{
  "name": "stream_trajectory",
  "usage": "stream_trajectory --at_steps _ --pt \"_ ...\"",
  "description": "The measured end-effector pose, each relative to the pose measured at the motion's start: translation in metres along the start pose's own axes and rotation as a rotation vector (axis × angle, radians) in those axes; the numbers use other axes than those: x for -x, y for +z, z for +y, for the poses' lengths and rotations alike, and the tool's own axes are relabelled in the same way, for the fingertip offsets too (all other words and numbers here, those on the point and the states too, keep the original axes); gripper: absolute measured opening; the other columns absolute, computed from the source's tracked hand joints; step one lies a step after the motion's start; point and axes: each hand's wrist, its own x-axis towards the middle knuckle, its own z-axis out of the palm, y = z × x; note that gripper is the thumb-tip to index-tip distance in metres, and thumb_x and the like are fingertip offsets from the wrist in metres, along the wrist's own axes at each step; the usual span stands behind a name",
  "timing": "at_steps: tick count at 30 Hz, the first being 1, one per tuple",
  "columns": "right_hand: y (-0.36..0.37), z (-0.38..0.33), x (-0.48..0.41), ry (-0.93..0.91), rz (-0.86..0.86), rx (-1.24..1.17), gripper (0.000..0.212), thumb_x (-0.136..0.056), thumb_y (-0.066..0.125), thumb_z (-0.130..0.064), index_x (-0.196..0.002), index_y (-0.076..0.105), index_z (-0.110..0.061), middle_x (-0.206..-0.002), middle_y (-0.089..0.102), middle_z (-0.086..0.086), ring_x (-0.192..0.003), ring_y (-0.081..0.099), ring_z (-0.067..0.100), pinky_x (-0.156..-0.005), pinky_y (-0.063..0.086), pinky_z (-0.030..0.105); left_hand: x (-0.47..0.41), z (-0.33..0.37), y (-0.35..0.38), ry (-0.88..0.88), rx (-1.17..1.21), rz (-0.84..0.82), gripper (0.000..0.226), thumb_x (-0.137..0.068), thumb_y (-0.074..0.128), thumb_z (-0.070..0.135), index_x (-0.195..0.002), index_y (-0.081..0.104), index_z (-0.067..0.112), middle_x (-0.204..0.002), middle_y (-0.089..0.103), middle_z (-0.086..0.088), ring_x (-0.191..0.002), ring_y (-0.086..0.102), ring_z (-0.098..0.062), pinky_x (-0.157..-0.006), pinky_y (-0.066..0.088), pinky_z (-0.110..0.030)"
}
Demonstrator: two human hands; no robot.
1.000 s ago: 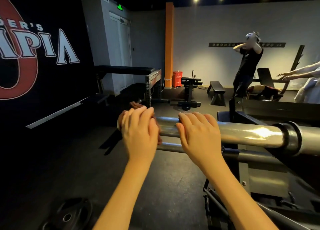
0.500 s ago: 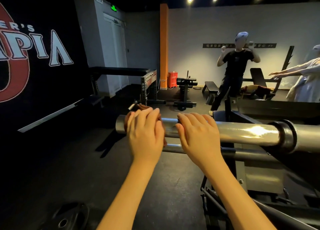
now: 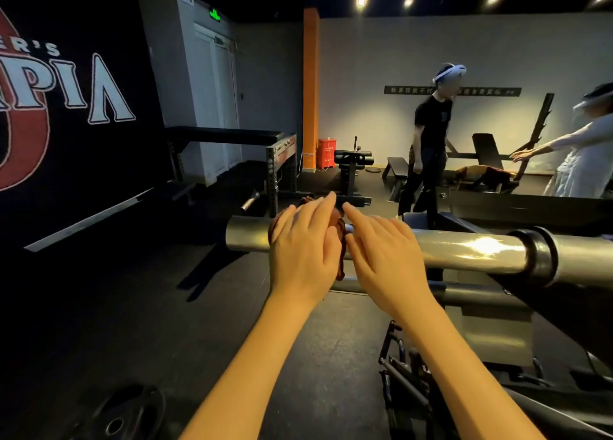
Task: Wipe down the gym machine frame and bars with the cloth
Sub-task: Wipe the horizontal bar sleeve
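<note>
A thick steel bar [image 3: 464,250] of the gym machine runs across the middle, its open end at the left. A brown cloth [image 3: 339,267] lies draped over it near that end, mostly hidden under my left hand [image 3: 302,254]. That hand lies on top of the cloth with fingers stretched forward, pressing it to the bar. My right hand [image 3: 384,257] rests on the bar right beside it, fingers straight, index tip raised near the cloth. A thinner frame bar [image 3: 471,295] runs below and parallel.
A dark collar [image 3: 540,257] rings the bar at the right. A weight plate [image 3: 122,416] lies on the floor at lower left. A bench rack [image 3: 232,138] stands behind. Two people [image 3: 429,141] [image 3: 583,161] move about at the back right near other benches.
Both hands have uncurled from wrapping the bar to straight fingers. My left hand with the cloth has slid right, next to the right hand, baring more of the bar's left end.
</note>
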Motion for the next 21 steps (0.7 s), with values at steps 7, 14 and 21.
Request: stream_trajectory --at_steps 7,14,21 --pt "-0.003 -0.021 -0.004 0.044 -0.112 -0.139 0.054 -0.097 0.024 -0.052 -0.140 0.047 -0.029 -0.137 0.055 -0.006 -0.125 0.049 0.012 -0.108 0.028 0.038 -0.005 -0.009 -0.037 -0.208 0.352 -0.222 0.046 -0.107 0.026 0.023 -0.153 0.022 0.024 -0.160 0.020 0.007 -0.144 0.015 -0.004 -0.117 0.015 -0.025" --pt "0.005 -0.054 -0.021 0.160 -0.154 -0.075 0.055 -0.089 0.046 -0.058 -0.127 0.053 -0.018 -0.133 0.053 0.001 -0.126 0.046 0.021 -0.113 0.027 0.047 0.008 -0.071 -0.041 -0.132 -0.059 -0.072 0.070 -0.093 0.008 0.045 -0.137 0.054 0.017 -0.139 0.055 0.001 -0.136 0.037 -0.009 -0.113 0.002 -0.015" --pt "0.006 -0.054 -0.012 0.126 -0.015 0.024 0.044 -0.080 0.042 -0.041 -0.112 0.063 -0.020 -0.117 0.060 0.007 -0.111 0.045 0.020 -0.099 0.042 0.048 0.008 -0.079 -0.035 -0.027 -0.148 -0.019 0.050 -0.097 0.027 0.034 -0.125 0.062 0.011 -0.119 0.065 -0.003 -0.117 0.054 -0.019 -0.112 0.027 -0.034"
